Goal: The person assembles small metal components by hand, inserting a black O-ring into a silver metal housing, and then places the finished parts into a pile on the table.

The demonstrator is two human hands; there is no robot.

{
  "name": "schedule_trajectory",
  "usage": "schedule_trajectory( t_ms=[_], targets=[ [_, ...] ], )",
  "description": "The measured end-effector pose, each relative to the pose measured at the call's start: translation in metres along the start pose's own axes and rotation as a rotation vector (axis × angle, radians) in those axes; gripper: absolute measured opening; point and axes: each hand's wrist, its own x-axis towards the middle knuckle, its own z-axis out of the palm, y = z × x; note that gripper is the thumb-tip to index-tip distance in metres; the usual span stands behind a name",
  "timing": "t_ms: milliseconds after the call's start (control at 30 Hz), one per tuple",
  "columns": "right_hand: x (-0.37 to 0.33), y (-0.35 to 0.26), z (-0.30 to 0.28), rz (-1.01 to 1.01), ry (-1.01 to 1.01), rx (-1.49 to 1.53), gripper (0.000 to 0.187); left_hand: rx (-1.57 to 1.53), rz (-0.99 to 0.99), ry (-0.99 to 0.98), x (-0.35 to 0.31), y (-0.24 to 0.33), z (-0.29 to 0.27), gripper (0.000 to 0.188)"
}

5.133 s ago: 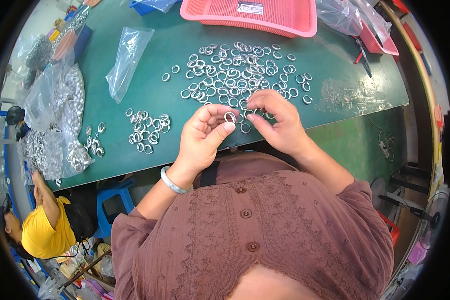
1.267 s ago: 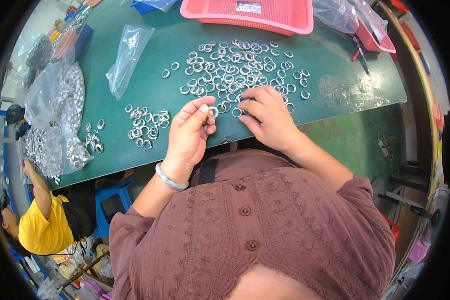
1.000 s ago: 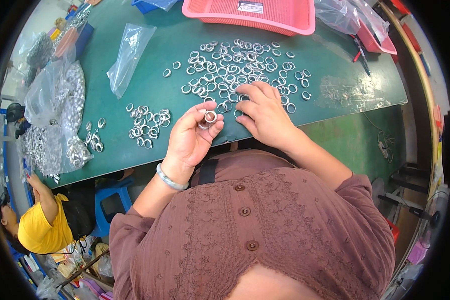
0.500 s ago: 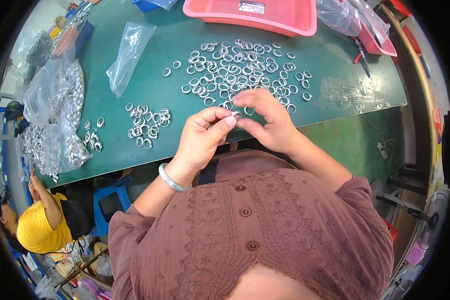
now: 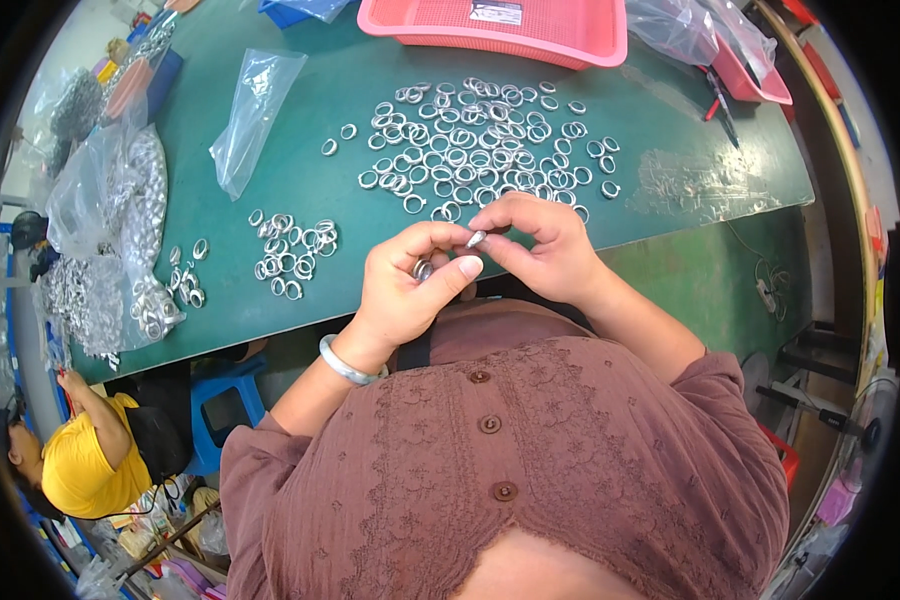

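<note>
Both of my hands meet just over the near edge of the green table. My right hand (image 5: 550,240) pinches a small silver ring (image 5: 476,239) between thumb and forefinger, and the left forefinger also reaches it. Against the curled fingers of my left hand (image 5: 405,280) sits another silver ring (image 5: 423,269); whether more are tucked in there is hidden. A wide scatter of silver rings (image 5: 460,140) lies just beyond my hands. To the left is a smaller group of silver rings (image 5: 295,250).
A pink basket (image 5: 500,50) stands at the far side. At left lie an empty plastic bag (image 5: 255,120), a filled clear bag (image 5: 145,190) and a few rings (image 5: 187,285). A red-handled tool (image 5: 715,100) is far right. Another person in yellow (image 5: 90,460) works at lower left.
My right fingers have closed in on the ring between the hands. The left thumb has dropped away from it, exposing another ring in the left hand. The view has shifted slightly.
</note>
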Motion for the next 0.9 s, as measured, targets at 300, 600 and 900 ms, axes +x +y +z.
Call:
schedule_trajectory(
  t_ms=[300, 600, 900],
  targets=[
    [0.003, 0.000, 0.001, -0.214, 0.027, -0.243, 0.024, -0.189, -0.136, 0.121, 0.005, -0.008, 0.003, 0.021],
    [-0.001, 0.009, 0.001, -0.147, 0.049, -0.227, 0.028, 0.634, 0.371, 0.127, 0.003, -0.006, 0.000, 0.055],
    [-0.002, 0.010, -0.001, -0.096, 0.032, -0.227, 0.026, 0.947, 0.448, 0.216, 0.009, -0.015, -0.002, 0.056]
  ],
)
